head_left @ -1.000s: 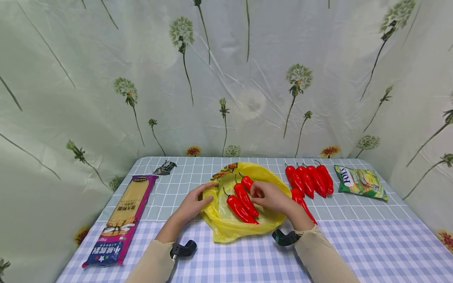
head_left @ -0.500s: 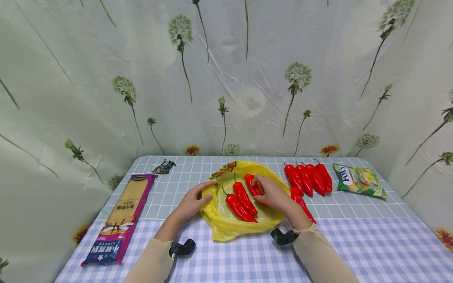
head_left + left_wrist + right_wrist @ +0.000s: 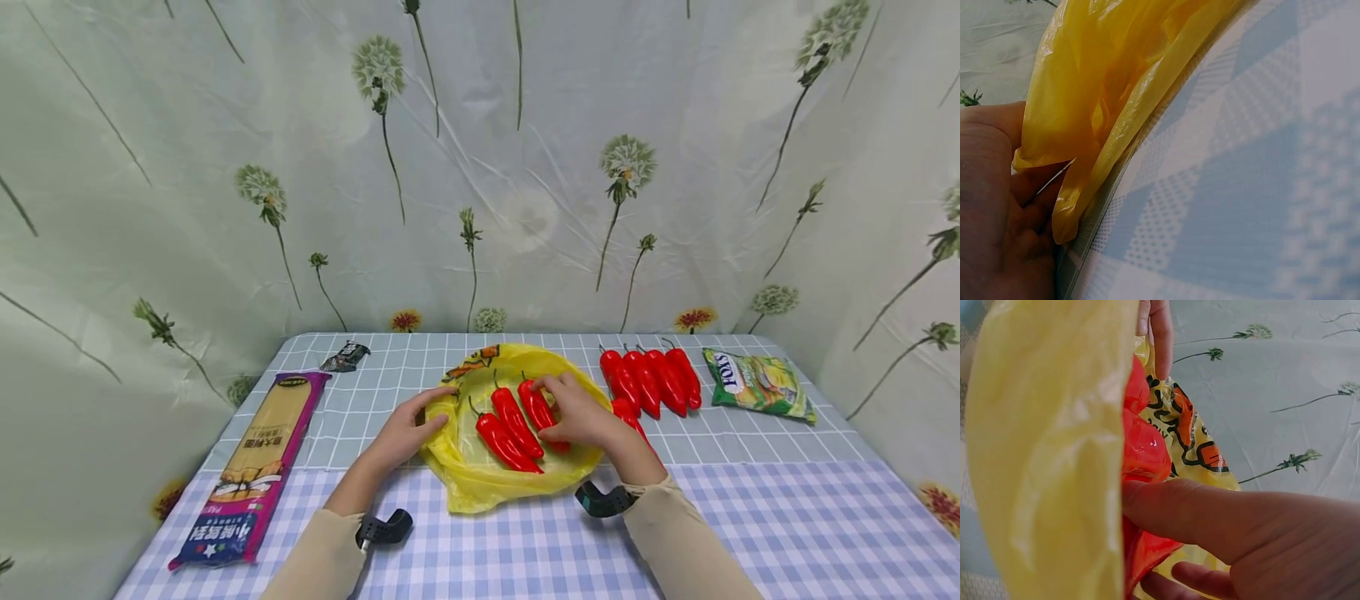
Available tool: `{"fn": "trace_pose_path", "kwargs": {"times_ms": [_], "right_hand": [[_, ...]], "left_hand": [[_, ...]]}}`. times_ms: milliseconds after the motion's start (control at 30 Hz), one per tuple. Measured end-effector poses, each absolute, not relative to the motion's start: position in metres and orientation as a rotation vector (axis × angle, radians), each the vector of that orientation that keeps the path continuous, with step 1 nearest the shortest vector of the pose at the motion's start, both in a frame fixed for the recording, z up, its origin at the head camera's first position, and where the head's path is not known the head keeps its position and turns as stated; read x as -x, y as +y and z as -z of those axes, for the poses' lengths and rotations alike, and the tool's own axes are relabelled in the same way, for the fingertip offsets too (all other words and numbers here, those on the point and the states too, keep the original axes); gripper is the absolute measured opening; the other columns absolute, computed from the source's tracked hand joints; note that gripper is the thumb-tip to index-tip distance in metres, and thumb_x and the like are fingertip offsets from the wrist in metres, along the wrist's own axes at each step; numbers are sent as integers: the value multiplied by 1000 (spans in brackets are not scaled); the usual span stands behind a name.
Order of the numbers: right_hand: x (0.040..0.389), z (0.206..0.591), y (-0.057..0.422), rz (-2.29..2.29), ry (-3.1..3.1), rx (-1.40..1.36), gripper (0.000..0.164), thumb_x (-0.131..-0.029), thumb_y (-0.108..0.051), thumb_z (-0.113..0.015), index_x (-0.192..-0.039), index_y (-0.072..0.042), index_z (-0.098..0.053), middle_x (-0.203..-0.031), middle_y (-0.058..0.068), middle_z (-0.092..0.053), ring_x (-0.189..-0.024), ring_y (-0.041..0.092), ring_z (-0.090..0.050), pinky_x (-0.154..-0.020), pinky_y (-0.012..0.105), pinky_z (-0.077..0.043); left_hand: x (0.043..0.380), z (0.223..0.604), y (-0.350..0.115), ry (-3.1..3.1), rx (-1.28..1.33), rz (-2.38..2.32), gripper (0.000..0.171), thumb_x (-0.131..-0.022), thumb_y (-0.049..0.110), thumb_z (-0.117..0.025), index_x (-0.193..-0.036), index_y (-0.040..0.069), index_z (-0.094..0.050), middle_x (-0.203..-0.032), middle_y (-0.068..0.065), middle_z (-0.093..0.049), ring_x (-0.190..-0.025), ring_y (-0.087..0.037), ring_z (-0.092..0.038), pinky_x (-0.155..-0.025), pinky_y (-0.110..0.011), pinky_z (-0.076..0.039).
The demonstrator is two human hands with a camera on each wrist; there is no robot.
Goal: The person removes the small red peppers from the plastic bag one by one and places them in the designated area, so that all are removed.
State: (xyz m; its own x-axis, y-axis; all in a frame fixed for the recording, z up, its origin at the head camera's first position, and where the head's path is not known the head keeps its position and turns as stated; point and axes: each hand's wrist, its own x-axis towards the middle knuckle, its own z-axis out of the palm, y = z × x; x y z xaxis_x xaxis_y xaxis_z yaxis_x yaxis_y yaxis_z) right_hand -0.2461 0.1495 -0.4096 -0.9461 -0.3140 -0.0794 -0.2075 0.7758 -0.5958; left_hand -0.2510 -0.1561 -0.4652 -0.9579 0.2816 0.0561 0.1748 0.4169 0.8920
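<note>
A yellow plastic bag (image 3: 480, 492) lies spread with its mouth up on the table, three red chili peppers side by side inside it. My left hand (image 3: 408, 429) holds the bag's left rim; in the left wrist view its thumb and fingers are on either side of the plastic (image 3: 1085, 125). Inside the right part of the bag, my right hand (image 3: 581, 417) is spread over the rightmost pepper (image 3: 534, 404), thumb and fingers apart. The middle pepper (image 3: 513, 421) and left pepper (image 3: 504, 446) lie beside it. In the right wrist view the thumb touches a pepper (image 3: 1147, 450).
Several more red peppers (image 3: 652, 379) lie right of the bag, one partly hidden by my right forearm. A green FOX'S candy packet (image 3: 757, 385) is at far right. A long pasta packet (image 3: 255, 467) lies left; a small black wrapper (image 3: 347, 357) sits behind it.
My right hand has lowered the third pepper into line beside the other two, and its thumb and fingers have spread apart. My left hand has stayed on the bag's rim.
</note>
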Motion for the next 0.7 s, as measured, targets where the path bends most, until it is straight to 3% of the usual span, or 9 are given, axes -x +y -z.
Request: {"fn": "trace_pose_path", "kwargs": {"times_ms": [167,267,700], "right_hand": [[246,409,150,896,2751,464,89,-74,-15,-87,-150,-17,-41,-138,10,-53,-126,29,-52,-97,47,-57],[247,409,151,889,2734,509,94,-75,-14,-86,-154,-16,-36,-144,11,-53,-132,30,-48,-101,50,-54],[248,413,150,993,2697,517,97,-68,-3,-83,-151,-23,-36,-137,4,-53,-122,24,-52,-90,42,-60]], "left_hand": [[251,466,-156,2562,-409,-1577,46,-98,23,-63,-143,31,-54,-155,-3,-47,-149,-32,-34,-124,-55,-23],[251,465,-156,2564,-410,-1584,46,-98,22,-63,-142,31,-55,-155,-3,-48,-149,-32,-35,-123,-55,-24],[250,465,-155,2550,-418,-1611,47,-97,20,-64,-142,31,-55,-154,-4,-49,-147,-31,-38,-123,-54,-27]]}}
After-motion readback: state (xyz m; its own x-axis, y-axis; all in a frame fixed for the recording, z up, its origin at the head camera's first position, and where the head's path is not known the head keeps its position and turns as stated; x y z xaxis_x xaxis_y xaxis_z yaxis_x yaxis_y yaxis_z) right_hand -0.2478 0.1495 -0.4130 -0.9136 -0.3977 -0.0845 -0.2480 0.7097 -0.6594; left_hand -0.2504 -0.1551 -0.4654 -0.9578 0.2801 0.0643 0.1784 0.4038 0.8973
